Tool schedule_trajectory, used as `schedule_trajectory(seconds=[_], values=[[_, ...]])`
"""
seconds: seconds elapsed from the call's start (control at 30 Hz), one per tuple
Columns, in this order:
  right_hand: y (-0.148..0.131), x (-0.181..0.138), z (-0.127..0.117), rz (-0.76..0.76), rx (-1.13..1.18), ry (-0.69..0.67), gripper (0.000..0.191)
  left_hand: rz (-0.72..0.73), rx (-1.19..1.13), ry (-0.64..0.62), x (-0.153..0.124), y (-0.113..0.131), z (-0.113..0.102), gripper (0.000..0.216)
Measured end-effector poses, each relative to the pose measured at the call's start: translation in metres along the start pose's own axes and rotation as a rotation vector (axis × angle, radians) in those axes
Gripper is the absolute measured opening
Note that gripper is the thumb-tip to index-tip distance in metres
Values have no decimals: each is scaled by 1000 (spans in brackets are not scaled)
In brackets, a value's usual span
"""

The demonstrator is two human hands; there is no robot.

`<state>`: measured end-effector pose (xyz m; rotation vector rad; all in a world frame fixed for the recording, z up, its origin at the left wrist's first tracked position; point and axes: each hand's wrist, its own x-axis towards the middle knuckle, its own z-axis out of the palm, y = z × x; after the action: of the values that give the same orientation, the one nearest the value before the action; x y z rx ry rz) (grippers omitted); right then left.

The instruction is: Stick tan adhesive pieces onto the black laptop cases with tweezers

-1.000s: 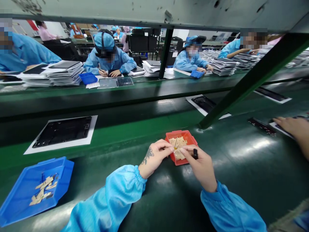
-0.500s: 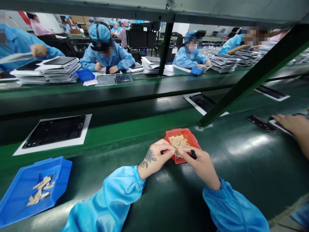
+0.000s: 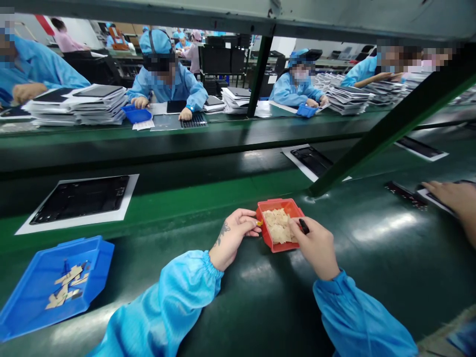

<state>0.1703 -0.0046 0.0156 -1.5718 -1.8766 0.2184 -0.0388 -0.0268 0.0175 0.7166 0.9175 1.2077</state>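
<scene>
My left hand [image 3: 234, 237] is closed in a pinch just left of the red bin [image 3: 265, 238]. Between its fingertips is a small yellow piece [image 3: 259, 223], too small to name. At the bin's right side, my right hand [image 3: 316, 245] is closed, with its fingertips over the contents. A short black object [image 3: 304, 226] shows against its fingers; its kind is unclear. Pale tan flat pieces [image 3: 278, 225] lie heaped in the bin. The right fingertips are partly hidden, so I cannot tell whether they pinch one of these pieces.
A blue bin [image 3: 33, 297] with tan strips stands at left. Black panels [image 3: 80, 198] lie on white sheets along the bench. A green post [image 3: 372, 129] slants behind my right hand. A co-worker's hand [image 3: 451, 196] is at far right; other people sit across.
My hands have moved apart from their meeting point over the red bin. The left went leftward with the yellow piece; the right shifted right, to the tan pieces.
</scene>
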Motion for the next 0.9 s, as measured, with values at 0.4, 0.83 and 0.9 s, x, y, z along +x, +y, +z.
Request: schedule_trajectory(seconds=[0.4,0.83,0.9], values=[[-10,-1,-3,108,335,160,36,38,5,-19,-6,9,3,57],[-75,-28,-15,99,809,-462,26,-57,-109,80,-80,37,-56,33],[-101,-28,-22,-109,771,-502,18,-60,-146,85,-99,44,-63,31]])
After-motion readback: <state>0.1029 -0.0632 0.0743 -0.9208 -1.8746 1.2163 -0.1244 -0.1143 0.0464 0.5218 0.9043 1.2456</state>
